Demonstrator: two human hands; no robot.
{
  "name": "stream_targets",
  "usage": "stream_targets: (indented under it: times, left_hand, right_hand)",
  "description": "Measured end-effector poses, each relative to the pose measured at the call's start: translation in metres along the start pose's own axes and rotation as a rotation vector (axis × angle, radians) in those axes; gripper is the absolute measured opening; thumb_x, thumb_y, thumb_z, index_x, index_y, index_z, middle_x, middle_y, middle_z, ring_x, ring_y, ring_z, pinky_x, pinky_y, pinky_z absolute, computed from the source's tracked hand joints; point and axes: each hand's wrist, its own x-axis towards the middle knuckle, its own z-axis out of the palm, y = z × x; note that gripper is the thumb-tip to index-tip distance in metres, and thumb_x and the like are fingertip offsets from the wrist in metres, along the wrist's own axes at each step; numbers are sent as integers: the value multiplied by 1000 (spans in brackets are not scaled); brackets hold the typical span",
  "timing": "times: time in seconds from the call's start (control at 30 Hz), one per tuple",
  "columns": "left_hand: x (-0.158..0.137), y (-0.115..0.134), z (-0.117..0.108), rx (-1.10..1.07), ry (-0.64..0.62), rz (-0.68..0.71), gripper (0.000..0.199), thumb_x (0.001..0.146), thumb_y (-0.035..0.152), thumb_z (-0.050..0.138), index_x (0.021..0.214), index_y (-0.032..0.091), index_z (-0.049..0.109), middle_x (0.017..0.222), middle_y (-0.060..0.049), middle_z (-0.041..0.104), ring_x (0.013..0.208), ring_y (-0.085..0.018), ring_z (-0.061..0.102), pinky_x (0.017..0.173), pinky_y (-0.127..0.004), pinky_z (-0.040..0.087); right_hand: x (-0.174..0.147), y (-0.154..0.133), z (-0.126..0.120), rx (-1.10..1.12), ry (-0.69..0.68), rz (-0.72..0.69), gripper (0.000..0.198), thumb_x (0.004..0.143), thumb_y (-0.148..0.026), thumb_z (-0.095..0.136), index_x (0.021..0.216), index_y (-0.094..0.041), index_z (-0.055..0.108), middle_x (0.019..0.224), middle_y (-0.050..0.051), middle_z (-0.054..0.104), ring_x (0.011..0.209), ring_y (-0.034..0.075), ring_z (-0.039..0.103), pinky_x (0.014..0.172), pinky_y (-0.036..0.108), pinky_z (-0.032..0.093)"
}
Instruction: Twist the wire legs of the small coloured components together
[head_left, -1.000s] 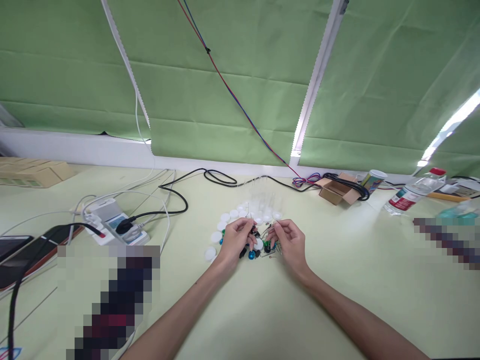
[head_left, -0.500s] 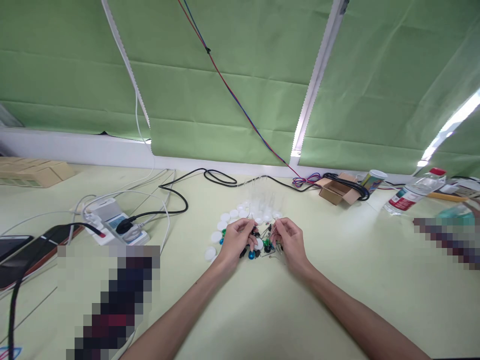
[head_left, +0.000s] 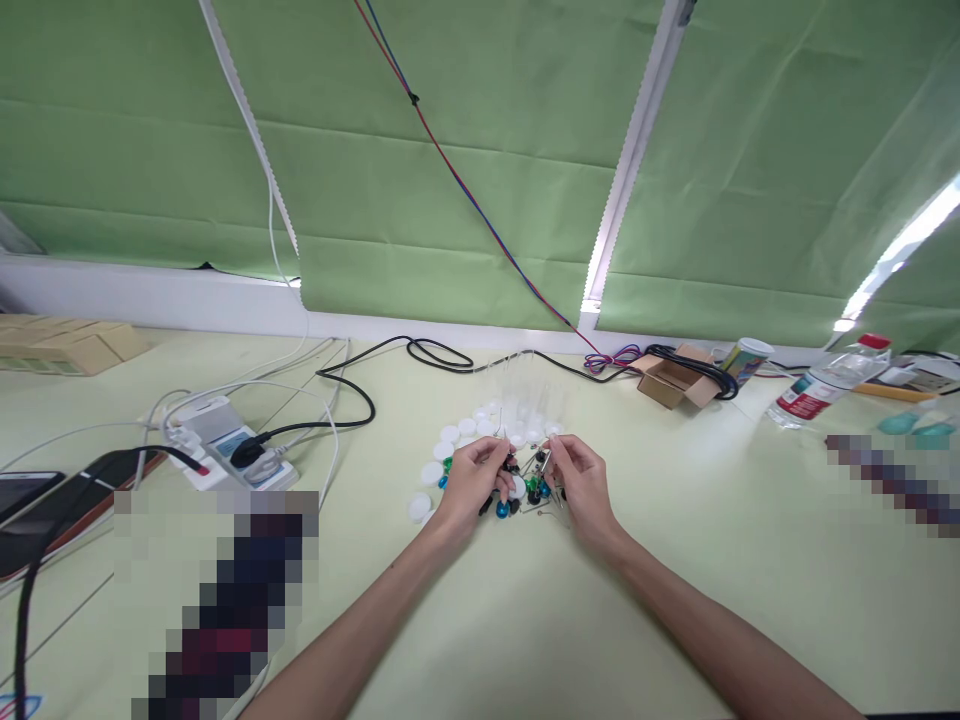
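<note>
My left hand point(head_left: 475, 482) has its fingertips pinched together, and a thin hooked wire point(head_left: 501, 428) rises from between them. To its right, my right hand point(head_left: 579, 482) grips a thin metal rod point(head_left: 546, 462) between thumb and index finger. Under and between both hands lies a pile of small parts: a blue round piece point(head_left: 502, 509), green pieces, black pieces and thin wires. Several white round caps point(head_left: 432, 473) form an arc on the left of the pile. Behind the hands stand several clear tubes point(head_left: 529, 402). My fingers hide part of the pile.
On the left are a power strip point(head_left: 225, 445) with plugs and cables, and a phone point(head_left: 30, 492). A small open cardboard box point(head_left: 677, 380), a can point(head_left: 745, 360) and a plastic bottle point(head_left: 829, 385) stand at the back right. Green blinds point(head_left: 450, 220) hang behind the table.
The rod in my right hand has shifted slightly in angle; my left hand stays nearly still. At the far right edge, another person's hand has withdrawn from the teal objects.
</note>
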Motion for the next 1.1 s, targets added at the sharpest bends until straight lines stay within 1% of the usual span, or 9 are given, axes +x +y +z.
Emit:
stream_targets:
  times: [0.1,0.27,0.4,0.6,0.87,0.97,1.1]
  left_hand:
    - [0,0,1,-3,0,3,34,73,47,69,75,14,62,65,-2,62,38,-9,53,36,-21,39]
    - [-2,2,1,1,-4,-15,36,73,50,69,75,15,61,57,-1,60,35,-9,51,37,-21,38]
    - [-3,3,2,2,-5,-15,36,72,50,69,74,15,61,57,-1,60,36,-9,51,37,-21,38]
    - [-3,4,3,4,-3,-21,36,71,50,70,72,16,61,56,-1,60,37,-10,52,38,-21,38]
    - [-3,3,4,18,-12,5,36,73,51,69,72,16,60,54,0,59,36,-10,51,36,-21,37]
    - [-4,3,4,45,-18,17,35,75,50,67,73,16,60,54,1,59,35,-10,51,37,-21,37]
    - [-4,5,4,75,-31,34,34,76,49,67,73,16,60,55,0,60,35,-10,52,38,-22,38]
  right_hand:
    - [1,3,0,85,-24,32,31,85,-48,65,76,-19,62,57,-5,48,46,9,43,44,23,36]
    - [1,7,0,183,-56,70,30,84,-47,66,78,-19,60,62,-3,55,49,9,48,45,22,38]
    - [1,5,0,210,-76,79,29,85,-46,66,78,-18,59,64,-2,57,50,10,50,46,22,40]
    - [0,4,2,234,-89,86,30,82,-46,68,77,-19,59,64,-2,57,52,11,52,48,25,44]
    - [-1,4,3,259,-107,94,28,83,-45,68,78,-19,59,65,-1,60,51,12,54,45,24,46]
    - [-4,4,3,192,-92,28,27,85,-44,66,79,-19,59,66,0,62,51,12,55,46,25,47]
    - [-13,6,3,-22,-80,-143,18,90,-37,61,84,-20,61,74,2,67,54,12,57,52,27,50]
